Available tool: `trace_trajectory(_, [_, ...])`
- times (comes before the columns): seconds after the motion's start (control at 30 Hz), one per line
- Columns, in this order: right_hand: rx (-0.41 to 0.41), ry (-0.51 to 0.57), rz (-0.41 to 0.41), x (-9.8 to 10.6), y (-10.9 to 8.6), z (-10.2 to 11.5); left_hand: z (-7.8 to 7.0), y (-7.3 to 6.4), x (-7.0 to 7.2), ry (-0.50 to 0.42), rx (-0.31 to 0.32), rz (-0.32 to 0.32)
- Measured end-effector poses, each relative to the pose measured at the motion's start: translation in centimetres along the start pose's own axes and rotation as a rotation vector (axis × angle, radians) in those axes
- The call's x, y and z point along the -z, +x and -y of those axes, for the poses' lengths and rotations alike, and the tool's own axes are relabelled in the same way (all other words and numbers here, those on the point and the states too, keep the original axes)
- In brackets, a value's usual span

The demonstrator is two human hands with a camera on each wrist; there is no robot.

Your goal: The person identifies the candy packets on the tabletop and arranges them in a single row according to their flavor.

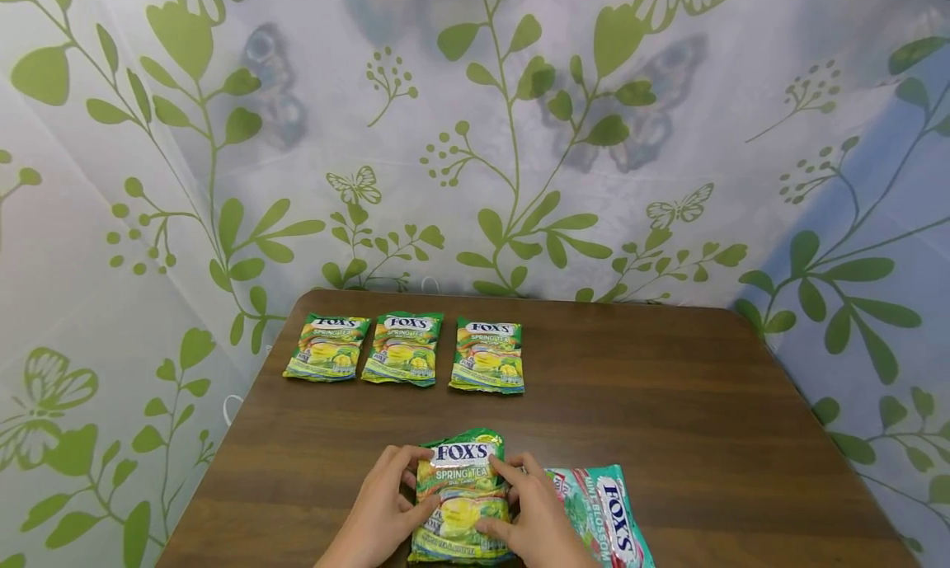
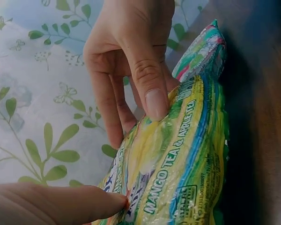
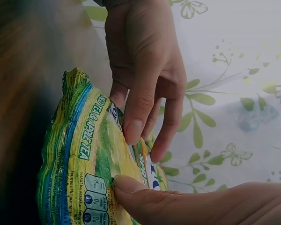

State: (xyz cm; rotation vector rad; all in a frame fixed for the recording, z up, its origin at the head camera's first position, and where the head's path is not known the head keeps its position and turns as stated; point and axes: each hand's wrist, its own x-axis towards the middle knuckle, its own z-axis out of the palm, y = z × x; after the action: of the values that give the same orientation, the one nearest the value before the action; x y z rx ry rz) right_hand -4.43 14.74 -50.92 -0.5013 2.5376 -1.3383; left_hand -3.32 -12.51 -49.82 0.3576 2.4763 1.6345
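Head view, left fingers [image 1: 406, 454] and right fingers [image 1: 508, 471] grasping one green packet [image 1: 460, 490], three matching packets [image 1: 328, 349] [image 1: 403, 349] [image 1: 487, 356] behind, one teal packet [image 1: 603, 510] beside

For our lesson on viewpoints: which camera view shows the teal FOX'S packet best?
The head view: the teal packet shows its FOX'S name clearly there. The left wrist view shows only part, beyond the held green packet; the right wrist view shows none.

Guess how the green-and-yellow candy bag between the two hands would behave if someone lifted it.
The candy bag would probably flex rather than stay stiff, since its surface looks crinkled. Its sheen suggests it might be slightly slippery. With that flattened, pillow-like shape, it seems unlikely to roll.
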Motion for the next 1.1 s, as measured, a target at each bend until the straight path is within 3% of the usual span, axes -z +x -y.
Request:
trace_trajectory(0.27, [-0.049, -0.082, -0.090, 3.1, -0.4, 3.6, -2.0, 2.5, -0.8, 0.078, -0.104, -0.003])
trace_trajectory(0.47, [-0.019, -0.148, -0.210, 4.5, -0.4, 3.6, -2.9, 4.7, -1.4, 0.108, -0.179, -0.006])
trace_trajectory(0.63, [-0.016, -0.165, -0.269, 5.8, 0.1, 3.5, -3.3, 6.3, -1.7, 0.103, -0.193, 0.004])
trace_trajectory(1.1, [-0.071, -0.231, -0.302, 9.4, 1.6, 2.2, -4.1, 10.8, -3.5, 0.133, -0.284, 0.011])
